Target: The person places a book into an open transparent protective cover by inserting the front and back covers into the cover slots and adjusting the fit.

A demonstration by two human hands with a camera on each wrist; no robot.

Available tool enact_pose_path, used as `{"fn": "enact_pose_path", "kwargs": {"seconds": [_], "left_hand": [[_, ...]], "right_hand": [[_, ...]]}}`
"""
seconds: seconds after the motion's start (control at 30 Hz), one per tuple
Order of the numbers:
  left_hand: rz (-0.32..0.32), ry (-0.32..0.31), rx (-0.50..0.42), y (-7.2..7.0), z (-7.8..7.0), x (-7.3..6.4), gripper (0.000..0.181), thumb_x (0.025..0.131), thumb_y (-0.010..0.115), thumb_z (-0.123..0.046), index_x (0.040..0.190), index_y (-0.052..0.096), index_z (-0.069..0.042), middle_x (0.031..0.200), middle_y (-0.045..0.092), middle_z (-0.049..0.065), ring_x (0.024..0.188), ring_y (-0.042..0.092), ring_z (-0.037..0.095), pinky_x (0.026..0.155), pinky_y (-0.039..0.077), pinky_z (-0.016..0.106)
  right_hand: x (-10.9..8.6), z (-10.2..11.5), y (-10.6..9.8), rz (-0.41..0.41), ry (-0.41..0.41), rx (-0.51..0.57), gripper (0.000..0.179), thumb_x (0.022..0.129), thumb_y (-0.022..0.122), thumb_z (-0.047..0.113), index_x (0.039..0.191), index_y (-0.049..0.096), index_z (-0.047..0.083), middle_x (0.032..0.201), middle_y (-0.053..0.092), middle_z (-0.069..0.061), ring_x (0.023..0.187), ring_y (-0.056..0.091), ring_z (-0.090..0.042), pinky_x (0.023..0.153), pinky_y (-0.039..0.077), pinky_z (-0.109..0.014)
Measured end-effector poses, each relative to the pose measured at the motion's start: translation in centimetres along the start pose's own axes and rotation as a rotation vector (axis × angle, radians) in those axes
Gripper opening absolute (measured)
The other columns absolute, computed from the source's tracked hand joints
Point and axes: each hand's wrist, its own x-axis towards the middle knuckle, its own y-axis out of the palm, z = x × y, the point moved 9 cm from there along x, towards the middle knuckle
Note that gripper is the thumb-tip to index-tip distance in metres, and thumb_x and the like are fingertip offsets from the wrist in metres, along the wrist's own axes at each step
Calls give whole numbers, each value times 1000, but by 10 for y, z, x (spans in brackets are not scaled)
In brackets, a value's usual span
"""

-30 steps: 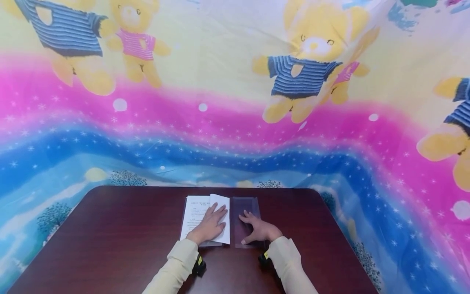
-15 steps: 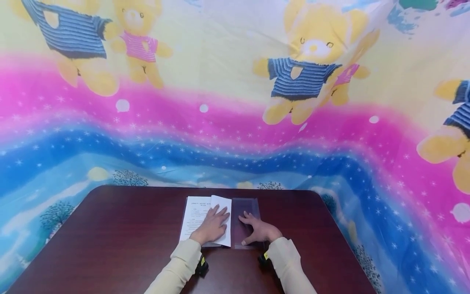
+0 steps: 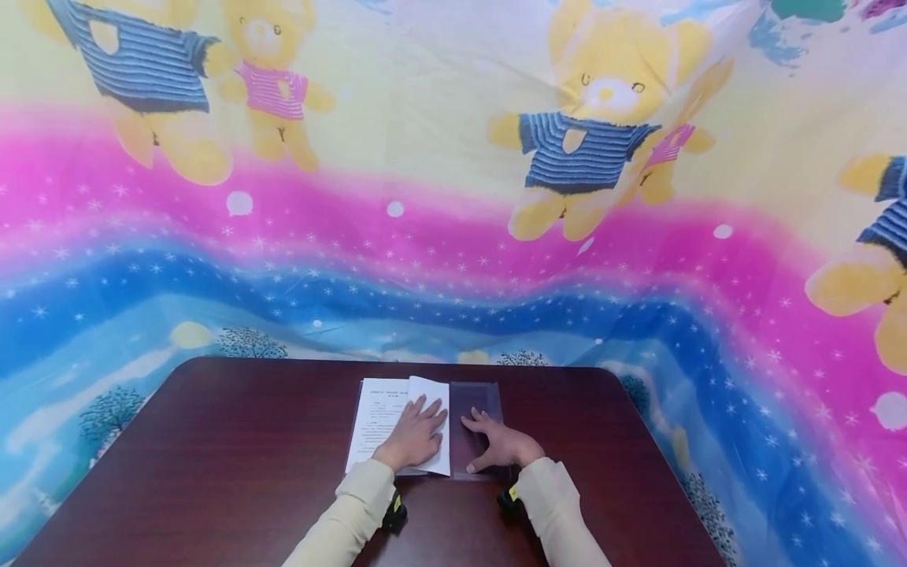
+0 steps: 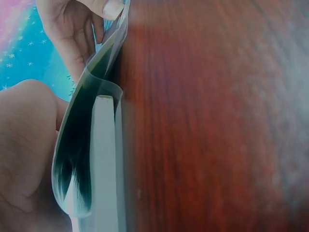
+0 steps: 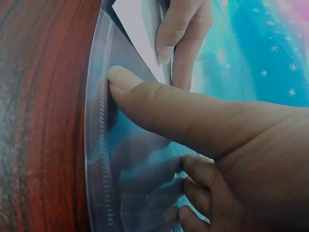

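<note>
A booklet with a printed page [image 3: 379, 405] lies on the table, with a blank white sheet [image 3: 428, 387] bent over its right part. My left hand [image 3: 413, 437] rests on that sheet with fingers spread. To the right lies a clear plastic cover flap [image 3: 473, 394]. My right hand [image 3: 501, 442] rests on it, fingers apart, and the thumb [image 5: 123, 79] presses near its ridged edge in the right wrist view. Seen from the left wrist, the page block [image 4: 104, 159] sits inside a clear plastic sleeve, under a curved-up sheet. What lies under my left palm is hidden.
The dark reddish-brown wooden table [image 3: 248, 441] extends around the booklet on every side. A cloth curtain [image 3: 397, 260] printed with bears hangs behind the table and along its sides.
My left hand has slid slightly to the right along with the bent-over sheet, whose edge now reaches the plastic flap. The right hand stays in place.
</note>
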Motion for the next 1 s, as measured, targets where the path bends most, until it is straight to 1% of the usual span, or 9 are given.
{"fn": "enact_pose_path", "kwargs": {"seconds": [0.23,0.3,0.53,0.7,0.8,1.0], "left_hand": [[11,1,52,1,-4,1,48,102,49,-25,146,56,-7,158,45,14,150,32,42,122,25,57],[8,3,54,-2,-6,0,48,102,49,-24,146,56,-6,157,45,14,149,33,43,121,26,57],[27,3,45,-6,-12,-1,49,102,49,-23,146,54,-4,158,44,16,149,31,44,122,24,58],[35,23,58,-9,-13,0,48,101,52,-23,145,56,-4,156,47,16,148,34,44,121,27,58],[47,38,69,-10,-11,2,49,101,54,-27,144,57,-4,155,48,15,147,36,42,120,28,57],[80,59,72,-10,-6,2,61,97,59,-44,146,56,-7,157,46,12,149,34,38,122,26,55]], "right_hand": [[1,-1,2,2,1,13,90,85,84,24,160,35,12,170,14,-18,155,11,-46,115,30,-67],[1,-1,2,-1,-5,12,90,85,84,23,159,35,11,170,14,-18,154,11,-47,115,30,-68],[0,0,1,-9,-1,4,89,85,84,23,159,35,11,170,15,-18,154,11,-47,114,31,-69],[0,-1,1,-13,3,-3,89,85,84,23,159,36,11,169,15,-18,154,12,-47,113,31,-69],[0,-1,1,-9,-1,-7,89,85,84,24,159,35,11,169,15,-18,154,12,-47,114,32,-68],[0,-1,2,-7,-12,5,90,85,84,24,159,35,11,170,14,-18,154,12,-48,114,32,-68]]}}
